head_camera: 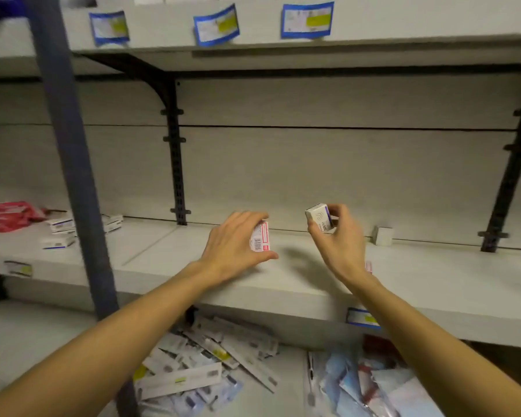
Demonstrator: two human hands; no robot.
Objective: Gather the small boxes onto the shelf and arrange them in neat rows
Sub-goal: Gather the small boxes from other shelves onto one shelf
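Head view: left hand (233, 242) grips a red-marked box (260, 237) standing on the shelf (433, 275). Right hand (339, 236), at 3 o'clock of it, pinches a purple-striped box (319, 217) aloft (fingertip hold only). Risk: slip on lowering, box toppling, crooked row.

1. The single head view looks forward and slightly down from the person's head, close to the grey shelf (313, 284).
2. Both forearms reach in from the bottom edge.
3. Wide-angle bending curves the shelf lines.
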